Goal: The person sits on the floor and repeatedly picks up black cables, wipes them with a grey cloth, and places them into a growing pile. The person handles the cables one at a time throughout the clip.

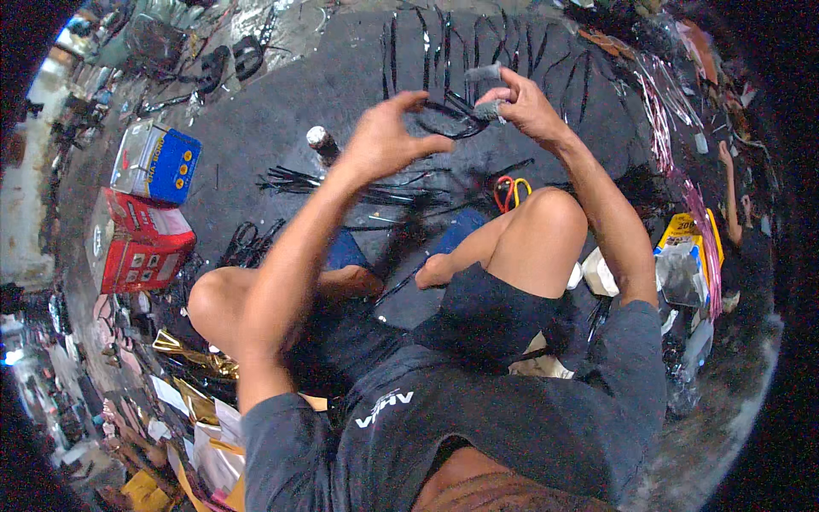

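Note:
A glossy black strip (pixel 456 134), bent into a loop, hangs between my hands over the dark mat (pixel 281 111). My right hand (pixel 531 109) pinches the strip at its right end; grey wraps cover two of its fingertips, and one wrapped finger sticks out. On the loop's other side is my left hand (pixel 388 136), its thumb and fingers spread apart in a wide curve with nothing visible between them. Beneath my hands lies a bundle of black strips (pixel 341 185). More black strips (pixel 426 47) are laid out along the mat's far edge.
A pale-topped dark cylinder (pixel 321 141) stands left of centre. Red and yellow loop handles (pixel 509 191) lie by my right knee. Blue (pixel 175 166) and red (pixel 145 243) boxes sit at left. Pink strips (pixel 657 128), a yellow container (pixel 682 229) and another person's arm (pixel 730 192) are at right.

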### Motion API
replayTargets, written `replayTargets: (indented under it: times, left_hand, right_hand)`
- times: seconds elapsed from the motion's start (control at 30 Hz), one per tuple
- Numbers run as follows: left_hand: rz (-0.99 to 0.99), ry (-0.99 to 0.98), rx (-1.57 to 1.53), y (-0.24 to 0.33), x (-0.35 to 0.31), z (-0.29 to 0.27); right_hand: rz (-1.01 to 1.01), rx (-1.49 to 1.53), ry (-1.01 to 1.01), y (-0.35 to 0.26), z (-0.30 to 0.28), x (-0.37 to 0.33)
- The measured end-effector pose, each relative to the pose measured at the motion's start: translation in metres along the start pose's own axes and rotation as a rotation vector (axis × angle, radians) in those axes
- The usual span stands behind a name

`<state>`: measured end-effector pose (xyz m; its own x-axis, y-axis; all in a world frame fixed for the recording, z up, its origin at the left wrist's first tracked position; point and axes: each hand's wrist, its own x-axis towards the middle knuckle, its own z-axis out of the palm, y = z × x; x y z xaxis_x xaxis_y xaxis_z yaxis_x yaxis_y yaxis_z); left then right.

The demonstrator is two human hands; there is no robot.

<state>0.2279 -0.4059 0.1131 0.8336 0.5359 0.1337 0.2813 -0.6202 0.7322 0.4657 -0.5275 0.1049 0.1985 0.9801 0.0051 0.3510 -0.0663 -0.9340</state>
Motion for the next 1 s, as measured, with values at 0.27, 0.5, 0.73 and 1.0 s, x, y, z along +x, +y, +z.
replayTargets:
  times: [0.27, 0.5, 0.73, 1.0]
  left_hand:
    - [0.103, 0.312, -0.055, 0.015, -0.033, 0.026]
    - [0.125, -0.133, 0.171, 0.003, -0.063, -0.015]
    - [0.341, 0.334, 0.074, -0.029, -0.069, -0.026]
    - [-0.206, 0.088, -0.789, 0.000, -0.046, -0.051]
  right_hand:
    - [0.094, 0.283, 0.506, -0.058, 0.033, 0.002]
    - [-0.021, 0.710, 0.739, -0.032, 0.003, 0.019]
    - [-0.072, 0.913, 0.849, -0.046, -0.037, 0.027]
    - [-0.120, 0.722, 0.363, -0.065, 0.052, 0.002]
